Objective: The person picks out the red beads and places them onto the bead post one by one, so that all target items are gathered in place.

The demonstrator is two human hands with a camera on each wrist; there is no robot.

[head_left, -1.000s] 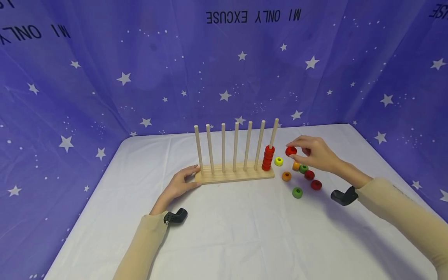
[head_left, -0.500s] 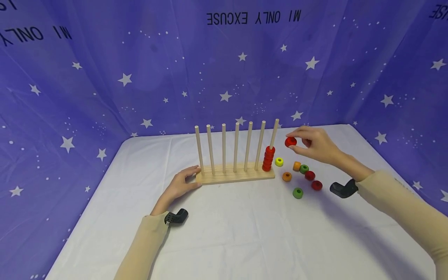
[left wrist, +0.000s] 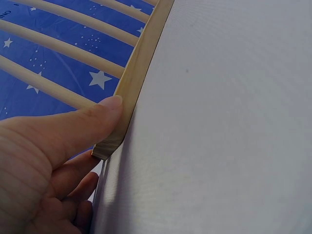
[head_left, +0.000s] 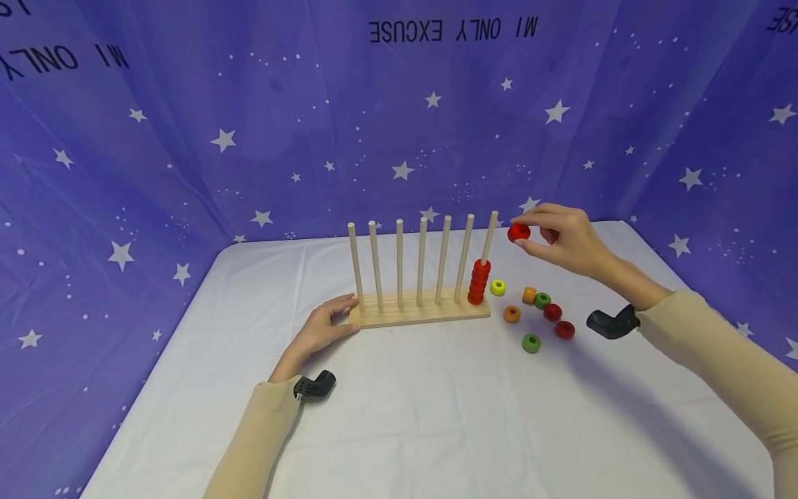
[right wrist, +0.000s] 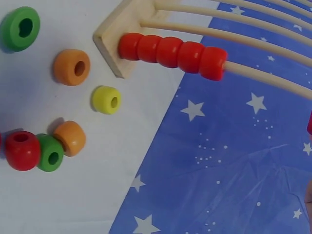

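A wooden rack of upright pegs stands on a pale base [head_left: 418,315]. Several red beads [head_left: 479,282] are stacked on its rightmost peg [head_left: 489,239]. My left hand [head_left: 321,329] grips the left end of the base; in the left wrist view the thumb [left wrist: 100,117] lies along its front edge, fingers behind. Between thumb and fingertips my right hand [head_left: 564,235] pinches a red bead [head_left: 519,233], raised to the right of that peg, near the height of its tip. Only slivers of the bead and hand show at the right wrist view's edge.
Right of the rack lie loose beads: a yellow bead [head_left: 497,287], orange beads [head_left: 512,314], green beads [head_left: 531,343] and dark red beads [head_left: 564,330]. A white cloth [head_left: 399,416] covers the table, and a purple starry curtain [head_left: 349,104] hangs behind it.
My right hand has lifted the red bead upward, from just above the loose beads to near the peg's top height. The left hand stays on the base.
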